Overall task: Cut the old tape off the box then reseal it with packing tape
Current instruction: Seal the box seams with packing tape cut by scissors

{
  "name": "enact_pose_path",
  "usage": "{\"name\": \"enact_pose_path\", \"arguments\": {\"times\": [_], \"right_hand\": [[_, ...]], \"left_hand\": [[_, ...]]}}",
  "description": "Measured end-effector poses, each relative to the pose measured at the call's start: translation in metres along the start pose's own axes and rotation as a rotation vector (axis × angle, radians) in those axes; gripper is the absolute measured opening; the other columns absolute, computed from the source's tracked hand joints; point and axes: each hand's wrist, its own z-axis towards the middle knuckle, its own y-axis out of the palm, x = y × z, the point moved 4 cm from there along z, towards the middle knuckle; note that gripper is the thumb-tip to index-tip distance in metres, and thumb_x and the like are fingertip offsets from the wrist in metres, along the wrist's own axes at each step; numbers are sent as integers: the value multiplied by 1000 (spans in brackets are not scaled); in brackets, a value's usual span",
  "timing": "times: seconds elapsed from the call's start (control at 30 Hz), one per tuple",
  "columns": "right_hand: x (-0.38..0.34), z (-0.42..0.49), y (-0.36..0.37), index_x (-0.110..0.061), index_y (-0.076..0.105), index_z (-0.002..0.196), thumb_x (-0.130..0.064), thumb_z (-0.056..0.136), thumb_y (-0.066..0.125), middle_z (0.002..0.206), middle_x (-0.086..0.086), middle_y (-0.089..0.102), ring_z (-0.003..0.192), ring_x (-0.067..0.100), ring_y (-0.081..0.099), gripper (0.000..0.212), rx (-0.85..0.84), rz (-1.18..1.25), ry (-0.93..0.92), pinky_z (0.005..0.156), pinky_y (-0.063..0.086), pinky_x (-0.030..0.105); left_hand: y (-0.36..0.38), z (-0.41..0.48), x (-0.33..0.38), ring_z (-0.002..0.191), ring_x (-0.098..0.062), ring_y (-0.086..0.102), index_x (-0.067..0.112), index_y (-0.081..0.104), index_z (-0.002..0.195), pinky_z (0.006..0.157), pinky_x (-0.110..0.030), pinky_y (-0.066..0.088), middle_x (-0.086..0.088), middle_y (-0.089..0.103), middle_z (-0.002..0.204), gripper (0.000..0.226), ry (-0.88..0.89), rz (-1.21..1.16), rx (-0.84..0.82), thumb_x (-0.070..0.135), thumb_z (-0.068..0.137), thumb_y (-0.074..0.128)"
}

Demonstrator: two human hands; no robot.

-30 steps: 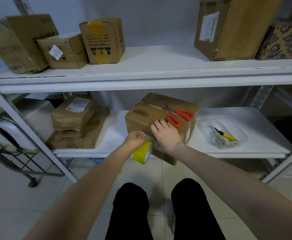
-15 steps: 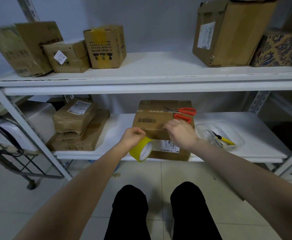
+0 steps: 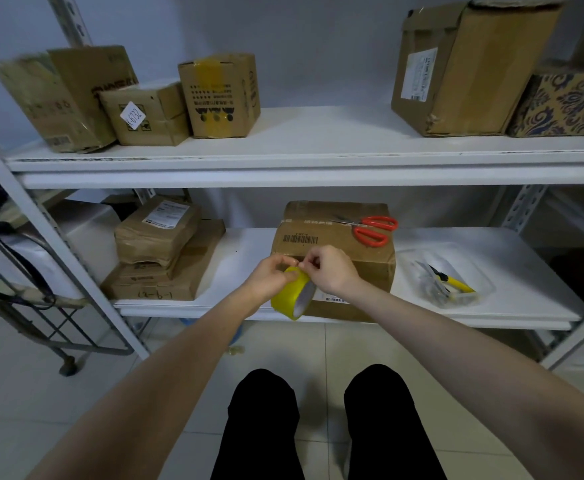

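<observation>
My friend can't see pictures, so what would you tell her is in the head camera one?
Two hands work a yellow tape roll in front of a cardboard box on a white shelf: the left hand holds the roll while the right hand pinches at its top edge. Red scissors lie on top of the box.

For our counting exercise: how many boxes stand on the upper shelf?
5. Left: large tilted box, small labelled box, yellow-taped box. Right: tall brown box, patterned box; another may hide behind it.
</observation>
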Motion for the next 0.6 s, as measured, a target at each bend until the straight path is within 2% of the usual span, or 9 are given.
{"name": "enact_pose_path", "arguments": {"times": [0.07, 0.1, 0.17, 0.2, 0.3, 0.43, 0.5, 0.53, 0.6], "right_hand": [[-2, 2, -5, -19, 67, 90, -29, 94, 57, 94, 5, 69, 89, 26, 62, 14, 21, -99, -22, 68, 45, 30], [-1, 1, -7, -18, 67, 92, -29, 94, 56, 96, 6, 69, 91, 28, 62, 15, 26, -124, -33, 70, 47, 33], [5, 0, -12, -17, 67, 93, -30, 95, 56, 94, 6, 69, 90, 27, 63, 17, 30, -132, -48, 72, 51, 36], [8, -1, -14, -17, 67, 92, -30, 95, 57, 93, 5, 69, 89, 27, 64, 17, 36, -130, -53, 72, 52, 38], [10, -4, -18, -17, 67, 92, -28, 94, 58, 93, 5, 69, 87, 27, 64, 14, 71, -153, -103, 70, 52, 38], [10, -9, -17, -14, 68, 90, -25, 93, 59, 97, 4, 68, 88, 25, 62, 14, 128, -194, -146, 65, 42, 30], [11, -12, -14, -13, 68, 90, -24, 93, 59, 96, 5, 67, 88, 25, 62, 15, 137, -169, -136, 67, 43, 31], [10, -12, -16, -13, 68, 91, -24, 94, 59, 96, 5, 67, 87, 23, 63, 15, 158, -138, -121, 69, 46, 32], [4, -8, -24, -13, 68, 94, -25, 95, 58, 94, 4, 68, 85, 20, 63, 15, 191, -85, -101, 73, 50, 33]], "left_hand": [[0, -4, -2, 114, -21, 54, 17, 50, 129, 94, -34, 48, -2, 55, 122, 41, -18, -39, -109, 10, 90, 61], [-1, -7, -4, 114, -23, 55, 25, 44, 131, 93, -38, 50, -2, 56, 123, 48, -38, -119, -167, 8, 90, 62], [-6, -9, -8, 106, -22, 61, 39, 30, 135, 87, -34, 53, -5, 63, 114, 67, -76, -229, -248, 1, 89, 61], [-10, -8, -8, 100, -19, 63, 38, 29, 140, 83, -29, 54, -5, 65, 106, 71, -70, -191, -266, 1, 89, 61], [-9, -10, 0, 84, -11, 63, 20, 41, 138, 67, -16, 51, -5, 67, 97, 59, -32, 30, -286, 5, 87, 66], [-1, -3, 6, 103, -22, 62, 12, 50, 125, 89, -36, 53, -8, 62, 115, 51, -60, 139, -255, 14, 81, 74], [1, 1, 6, 107, -27, 61, 9, 55, 121, 94, -44, 52, -9, 64, 113, 47, -88, 233, -281, 19, 79, 74], [3, 1, 5, 105, -29, 63, 8, 56, 118, 90, -43, 53, -10, 64, 109, 39, -99, 277, -293, 18, 82, 70], [3, -1, 4, 86, -27, 66, 9, 55, 111, 68, -34, 54, -10, 62, 94, 22, -123, 365, -276, 21, 92, 58]]}}
